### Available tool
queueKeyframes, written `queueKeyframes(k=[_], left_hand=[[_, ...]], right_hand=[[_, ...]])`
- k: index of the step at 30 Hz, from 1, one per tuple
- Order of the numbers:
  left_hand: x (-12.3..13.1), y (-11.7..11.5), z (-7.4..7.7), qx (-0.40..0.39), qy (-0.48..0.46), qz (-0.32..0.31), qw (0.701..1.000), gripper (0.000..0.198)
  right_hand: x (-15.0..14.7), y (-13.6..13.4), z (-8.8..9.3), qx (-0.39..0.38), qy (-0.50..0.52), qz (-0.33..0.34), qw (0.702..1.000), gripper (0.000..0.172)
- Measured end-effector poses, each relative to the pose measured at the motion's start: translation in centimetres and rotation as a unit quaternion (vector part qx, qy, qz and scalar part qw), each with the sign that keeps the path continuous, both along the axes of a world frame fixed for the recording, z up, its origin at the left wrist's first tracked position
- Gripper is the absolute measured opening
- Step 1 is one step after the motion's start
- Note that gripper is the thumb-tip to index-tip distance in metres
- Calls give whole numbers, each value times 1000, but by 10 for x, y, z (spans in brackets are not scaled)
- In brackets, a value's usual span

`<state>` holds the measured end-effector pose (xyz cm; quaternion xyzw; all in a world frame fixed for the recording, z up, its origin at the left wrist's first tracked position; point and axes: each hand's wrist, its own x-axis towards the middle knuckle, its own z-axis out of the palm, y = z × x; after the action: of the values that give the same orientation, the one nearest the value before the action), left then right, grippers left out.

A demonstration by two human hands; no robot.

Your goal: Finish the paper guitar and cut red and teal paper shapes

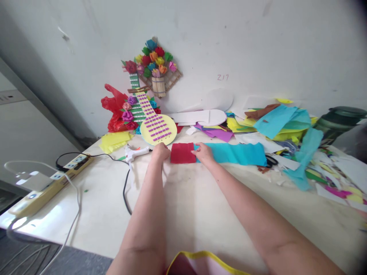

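A red piece of crepe paper (182, 153) lies on the left end of a long blue crepe paper strip (237, 153). My right hand (204, 152) is at the red piece's right edge, thumb and fingertip closed on it. Just left of the red piece, my left hand (161, 151) has its fingers curled in; whatever may be between them is hidden. Close by on its left lies a white glue gun (137, 152) with a black cord.
A yellow paper guitar (159, 130) leans against paper flowers at the back. White cutouts (212, 117) lie along the wall. Paper scraps (338, 179), black-handled scissors (271, 161) and a dark green jar (341, 120) are on the right. A power strip (51, 185) edges the left.
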<state>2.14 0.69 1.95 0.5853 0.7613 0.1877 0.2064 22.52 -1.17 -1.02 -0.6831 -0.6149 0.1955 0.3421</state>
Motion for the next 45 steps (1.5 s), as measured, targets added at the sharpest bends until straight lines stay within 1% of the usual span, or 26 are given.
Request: queueKeyframes(k=[2,4,6,7,9,11,12,14,17,22,25,28,31,33,35,37,39,42,44,45], left_hand=[[3,-2,6,15,1,2,1000,25],[11,-5,12,56,16,-10,998,22],[25,-10,16,112,40,-55,991,20],[34,-13,15,125,50,-77,988,21],[53,-17,9,161,66,-136,975,27],[67,-20,-2,178,90,-201,959,36],[73,-21,-8,168,104,-230,953,41],[78,-22,-18,133,123,-258,949,46],[78,-23,-25,111,150,-276,943,49],[76,-27,-22,105,185,-290,933,50],[77,-28,-22,99,192,-293,931,51],[78,-28,-23,100,192,-295,931,52],[77,-27,-24,98,190,-296,931,53],[78,-27,-23,94,193,-299,930,53],[78,-28,-22,94,200,-302,927,53],[79,-29,-21,94,206,-302,926,53],[79,-30,-20,92,208,-299,926,53],[80,-30,-20,95,212,-299,926,53],[80,-29,-21,97,216,-299,924,53],[80,-29,-22,98,218,-299,924,53]], right_hand=[[0,0,-1,3,-3,3,1000,36],[1,1,-1,6,-6,5,1000,35],[1,1,-1,6,-9,5,1000,35],[0,1,-1,5,-9,6,1000,36],[0,1,-1,3,-9,8,1000,36],[-1,0,0,7,-12,7,1000,35],[-1,0,0,9,-16,8,1000,35],[-1,0,0,11,-25,8,1000,34],[-1,0,1,5,-31,10,999,35],[-1,0,1,0,-25,11,1000,36],[0,1,0,6,-4,15,1000,36],[2,3,1,-20,89,13,996,39],[7,4,5,-66,211,-11,975,41],[11,4,7,-75,253,-33,964,40],[15,4,6,-69,260,-50,962,38],[19,4,4,-57,238,-60,968,35],[22,2,2,-32,182,-57,981,32],[22,-3,4,37,41,-45,997,29],[21,-8,6,63,-58,-40,996,30],[20,-11,8,63,-101,-33,992,31]])
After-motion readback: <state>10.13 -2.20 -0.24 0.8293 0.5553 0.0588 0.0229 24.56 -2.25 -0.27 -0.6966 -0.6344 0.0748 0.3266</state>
